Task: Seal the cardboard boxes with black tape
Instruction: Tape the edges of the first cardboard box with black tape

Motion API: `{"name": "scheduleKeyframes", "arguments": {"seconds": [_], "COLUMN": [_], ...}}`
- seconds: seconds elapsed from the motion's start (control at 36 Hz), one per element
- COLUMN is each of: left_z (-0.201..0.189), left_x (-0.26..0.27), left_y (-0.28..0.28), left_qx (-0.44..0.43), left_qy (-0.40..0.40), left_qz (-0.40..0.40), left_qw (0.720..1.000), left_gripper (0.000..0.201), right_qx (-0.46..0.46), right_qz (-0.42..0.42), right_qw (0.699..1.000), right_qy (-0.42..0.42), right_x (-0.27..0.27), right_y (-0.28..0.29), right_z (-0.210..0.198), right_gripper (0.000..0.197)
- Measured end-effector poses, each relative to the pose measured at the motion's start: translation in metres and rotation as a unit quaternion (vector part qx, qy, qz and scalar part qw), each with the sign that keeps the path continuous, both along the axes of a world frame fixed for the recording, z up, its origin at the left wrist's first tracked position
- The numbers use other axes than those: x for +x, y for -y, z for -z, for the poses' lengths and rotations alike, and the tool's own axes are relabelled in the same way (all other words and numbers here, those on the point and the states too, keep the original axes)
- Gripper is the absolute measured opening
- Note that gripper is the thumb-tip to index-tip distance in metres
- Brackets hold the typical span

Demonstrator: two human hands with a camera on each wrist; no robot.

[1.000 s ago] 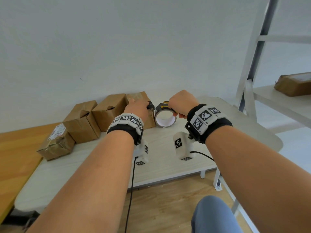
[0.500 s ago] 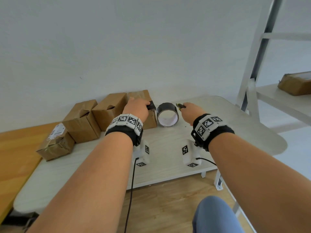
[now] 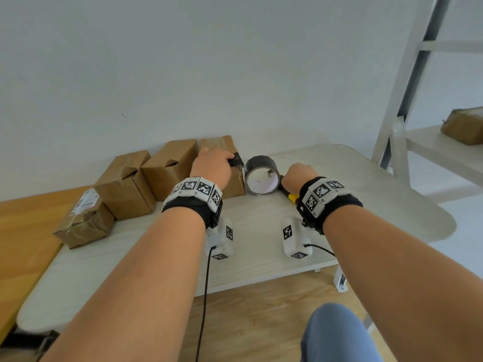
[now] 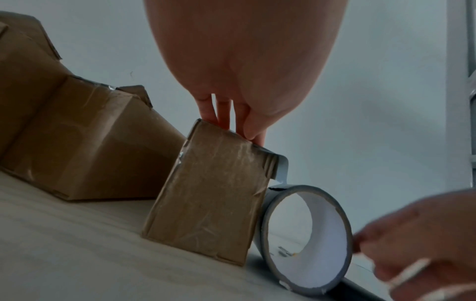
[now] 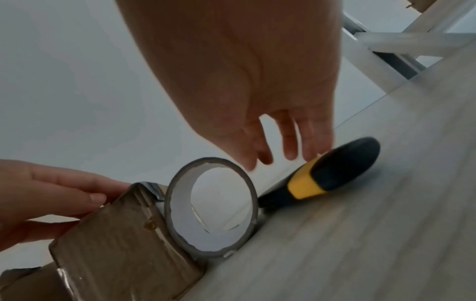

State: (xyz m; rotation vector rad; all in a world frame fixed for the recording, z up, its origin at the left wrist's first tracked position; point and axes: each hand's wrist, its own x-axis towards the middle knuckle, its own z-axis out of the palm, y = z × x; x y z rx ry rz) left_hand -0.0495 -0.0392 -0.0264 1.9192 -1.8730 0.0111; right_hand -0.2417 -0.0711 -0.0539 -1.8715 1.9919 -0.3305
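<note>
The rightmost cardboard box [image 3: 235,185] [image 4: 211,203] [image 5: 123,244] stands at the back of the white table [image 3: 261,231]. My left hand [image 3: 213,165] [image 4: 231,114] rests on its top, straight fingers pressing a black tape strip [image 3: 237,161] [image 4: 282,169] that folds over the right edge. The black tape roll [image 3: 261,163] [image 4: 278,195] [image 5: 170,203] stands on edge against the box, apart from the strip. A yellow-and-black knife [image 3: 292,196] [image 5: 335,175] lies on the table right of the roll. Over it hovers my right hand [image 3: 298,175] [image 5: 283,150], fingers spread and holding nothing.
Two more brown boxes [image 3: 170,165] [image 3: 125,184] line the wall to the left, and a labelled parcel [image 3: 83,220] sits by the wooden table [image 3: 26,244]. A white shelf frame [image 3: 407,100] with a parcel [image 3: 462,125] stands at the right.
My right hand drew the knife away from the tape at the roll, moved right, laid it on the table and let go. The left hand stayed on the box.
</note>
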Motion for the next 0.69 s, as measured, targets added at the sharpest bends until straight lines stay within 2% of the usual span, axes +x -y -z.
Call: {"name": "scheduleKeyframes", "arguments": {"seconds": [0.11,0.19,0.36,0.44,0.53,0.64,0.69], "left_z": [0.001,0.002,0.002,0.002,0.0,-0.005,-0.008], "left_x": [0.001,0.001,0.001,0.001,0.0,-0.002,-0.003], "left_y": [0.001,0.001,0.0,-0.001,-0.002,-0.003,-0.004], "left_qx": [0.001,0.003,-0.004,-0.01,-0.01,-0.005,0.0], "left_qy": [-0.007,-0.011,-0.022,-0.019,-0.017,0.001,0.014], "left_qz": [-0.003,-0.004,0.004,0.006,0.007,0.007,0.002], "left_qw": [1.0,1.0,1.0,1.0,1.0,1.0,1.0], "left_gripper": [0.048,0.049,0.048,0.047,0.047,0.047,0.047], "right_qx": [-0.079,-0.082,-0.034,-0.065,-0.08,-0.071,-0.076], "right_qz": [-0.015,-0.041,-0.083,-0.057,-0.074,-0.073,-0.086], "right_qw": [0.992,0.982,0.983,0.986,0.99,0.983,0.979], "right_qy": [0.101,0.163,0.163,0.145,0.092,0.154,0.167], "right_x": [0.007,0.017,0.028,0.029,0.028,0.028,0.028], "right_y": [0.003,0.001,0.001,-0.004,-0.008,-0.006,-0.009], "right_z": [-0.012,-0.022,-0.025,-0.027,-0.029,-0.03,-0.032], "right_gripper": [0.031,0.042,0.052,0.039,0.03,0.032,0.023]}}
